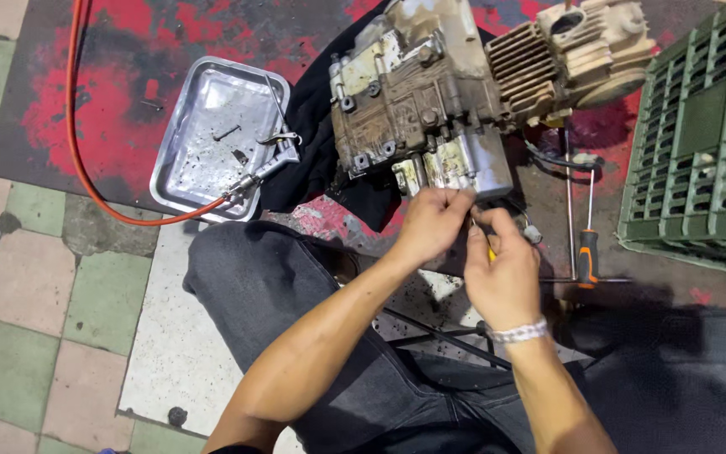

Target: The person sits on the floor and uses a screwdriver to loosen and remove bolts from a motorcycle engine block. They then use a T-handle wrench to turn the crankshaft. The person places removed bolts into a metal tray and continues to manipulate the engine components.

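While both hands meet at the near edge of the grimy engine block (418,101), the left hand (430,225) has its fingers curled in a narrow grip against the lower casing, pinching something too small to make out. The right hand (502,273), a pale bracelet (518,331) around its wrist, is closed around a slim tool with a yellow part (491,253) showing between the fingers; it seems to be a small screwdriver, though most of it is hidden by the palm. The two hands touch each other just below the block's bottom corner.

The engine lies on its side on a red-and-black painted mat (111,101) on the floor, with a black cloth (313,143) under its left end and its finned cylinder (523,63) pointing toward the upper right. Left of the cloth sits a shiny metal tray (180,160) holding a few small screws, and an air blow gun (275,160) rests across its right rim, fed by an orange hose (77,143) that curves away over the mat. Right of the hands, an orange-and-black-handled screwdriver (588,252) lies on the floor beside a thin metal rod (568,210). A green plastic crate (699,134) stands well apart at the right edge. The person's dark trousers (279,286) fill the foreground over pale floor tiles (35,286).
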